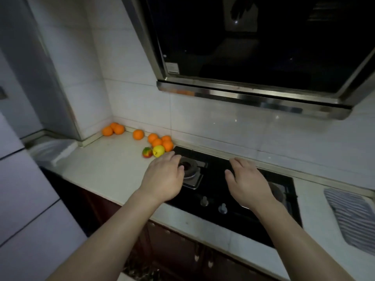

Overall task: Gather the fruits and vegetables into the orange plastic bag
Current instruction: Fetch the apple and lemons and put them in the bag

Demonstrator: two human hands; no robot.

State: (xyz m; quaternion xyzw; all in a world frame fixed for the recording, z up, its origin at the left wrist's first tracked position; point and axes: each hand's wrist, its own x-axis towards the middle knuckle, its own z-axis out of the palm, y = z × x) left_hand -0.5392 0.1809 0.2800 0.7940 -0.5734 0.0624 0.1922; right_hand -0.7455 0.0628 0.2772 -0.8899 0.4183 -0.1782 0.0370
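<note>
Several oranges lie on the white counter (105,167) by the tiled wall: a cluster in the corner (113,129), a single orange (138,134), and a group (160,141) beside the stove. A yellow apple (158,151) and a red-green fruit (147,152) sit in front of that group. My left hand (164,175) hovers palm down over the stove's left edge, fingertips just short of the yellow apple, holding nothing. My right hand (248,179) floats open above the stove's middle, also empty. No orange plastic bag is in view.
A black gas stove (215,191) with a left burner (189,169) and two knobs (213,204) lies under my hands. A dark range hood (253,94) overhangs it. A striped cloth (353,213) lies at the right; a fridge (30,199) stands at the left.
</note>
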